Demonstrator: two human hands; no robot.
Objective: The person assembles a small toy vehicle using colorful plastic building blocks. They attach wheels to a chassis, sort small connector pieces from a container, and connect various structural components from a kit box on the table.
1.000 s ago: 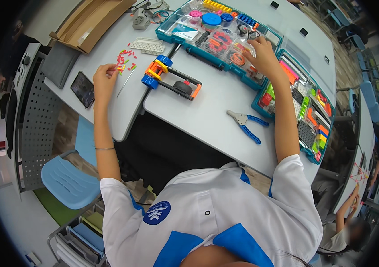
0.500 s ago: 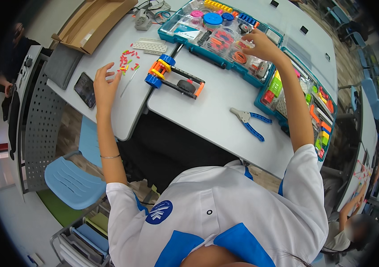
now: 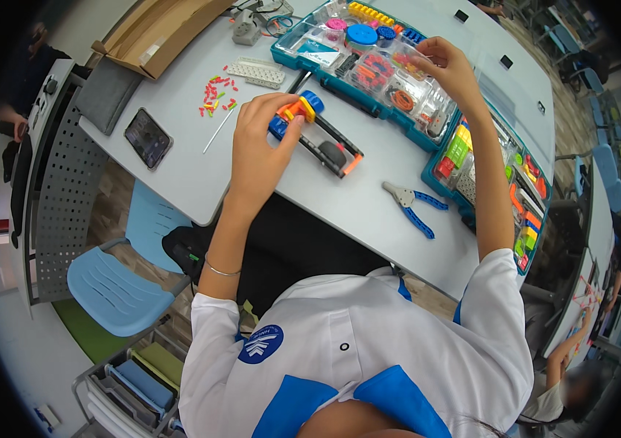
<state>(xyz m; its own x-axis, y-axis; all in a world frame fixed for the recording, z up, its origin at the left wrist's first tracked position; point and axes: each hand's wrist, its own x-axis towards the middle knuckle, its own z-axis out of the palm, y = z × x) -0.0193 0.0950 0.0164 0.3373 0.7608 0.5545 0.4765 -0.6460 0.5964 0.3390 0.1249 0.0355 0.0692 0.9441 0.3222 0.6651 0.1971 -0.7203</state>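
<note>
My left hand (image 3: 263, 139) is closed round the blue and orange end of a small plastic building-kit model (image 3: 319, 135). The model has long black beams, a dark wheel between them and an orange crosspiece at its other end. Part of the held end is hidden by my fingers. My right hand (image 3: 448, 69) is over the teal parts case (image 3: 369, 104), above clear compartments of small pieces. Its thumb and fingertips are bent toward each other; what they hold, if anything, cannot be made out.
Small red, yellow and green pegs (image 3: 217, 95) lie scattered beside a thin rod (image 3: 218, 131), white perforated plates (image 3: 256, 71) and a phone (image 3: 148, 139). Blue-handled pliers (image 3: 414, 208) rest near the front edge. A second parts tray (image 3: 464, 197) stands at right, a cardboard box (image 3: 153, 36) at back left.
My left hand has moved right from beside the pegs and taken hold of the model, which has shifted right and turned slightly. My right hand has risen a little over the case.
</note>
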